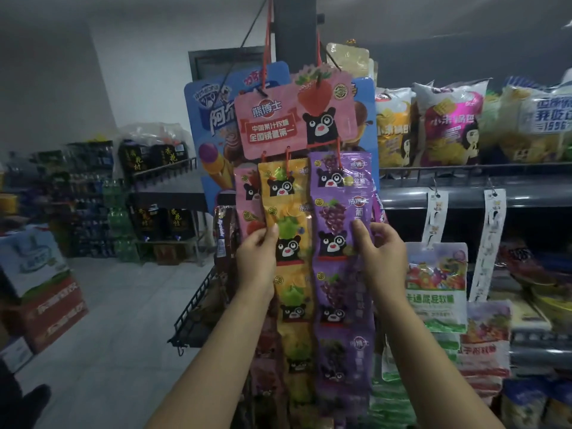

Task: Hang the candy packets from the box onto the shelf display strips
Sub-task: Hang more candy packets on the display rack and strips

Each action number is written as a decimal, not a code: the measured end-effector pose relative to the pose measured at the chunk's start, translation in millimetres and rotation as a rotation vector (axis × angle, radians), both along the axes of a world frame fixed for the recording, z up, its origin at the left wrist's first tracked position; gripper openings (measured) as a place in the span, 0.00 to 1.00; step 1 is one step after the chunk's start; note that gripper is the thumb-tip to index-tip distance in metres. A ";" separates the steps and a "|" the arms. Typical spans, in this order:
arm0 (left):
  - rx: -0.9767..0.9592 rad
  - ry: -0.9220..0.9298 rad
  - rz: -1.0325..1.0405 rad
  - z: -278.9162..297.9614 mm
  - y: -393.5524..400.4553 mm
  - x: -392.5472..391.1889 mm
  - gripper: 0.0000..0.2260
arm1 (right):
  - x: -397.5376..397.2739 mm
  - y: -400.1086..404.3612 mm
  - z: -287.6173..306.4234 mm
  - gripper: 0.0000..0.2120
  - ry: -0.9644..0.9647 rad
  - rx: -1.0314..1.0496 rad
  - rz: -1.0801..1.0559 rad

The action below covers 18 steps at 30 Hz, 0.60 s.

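A pink header card (294, 119) with a black bear hangs on red cords at the end of the shelving. Below it hang three strips of candy packets: pink strawberry (246, 187), yellow (292, 212) and purple grape (335, 212). My left hand (258, 255) pinches the left edge of a yellow packet, thumb in front. The thumb and fingers of my right hand (382, 252) hold the right edge of a purple grape packet in the second row. The strips' lower packets run down between my forearms.
Two white display strips (492, 243) hang from the grey shelf rail (464, 196) at right, with a fruit-candy bag (436, 274) on one. Snack bags fill the top shelf (448, 125). Cartons (40, 280) stand at left; a black wire basket (198, 308) juts out below.
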<state>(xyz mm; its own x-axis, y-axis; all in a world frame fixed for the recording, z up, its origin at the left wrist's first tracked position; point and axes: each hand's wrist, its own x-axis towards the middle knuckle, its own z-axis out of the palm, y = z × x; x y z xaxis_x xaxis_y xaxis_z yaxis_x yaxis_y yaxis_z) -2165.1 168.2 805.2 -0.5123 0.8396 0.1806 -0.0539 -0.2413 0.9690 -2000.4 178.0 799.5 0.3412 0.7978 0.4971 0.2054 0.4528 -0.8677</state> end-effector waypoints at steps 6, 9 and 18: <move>0.047 0.044 0.097 -3.0 -4.4 8.3 0.09 | -2.5 -1.3 -5.8 0.18 -0.010 0.017 -0.091; 0.064 0.032 0.098 -3.8 -10.3 9.1 0.06 | -6.1 -3.8 -5.9 0.19 -0.013 0.042 -0.145; 0.257 0.209 0.268 13.4 -18.5 -3.1 0.10 | -22.4 -0.2 4.0 0.19 -0.170 0.285 -0.337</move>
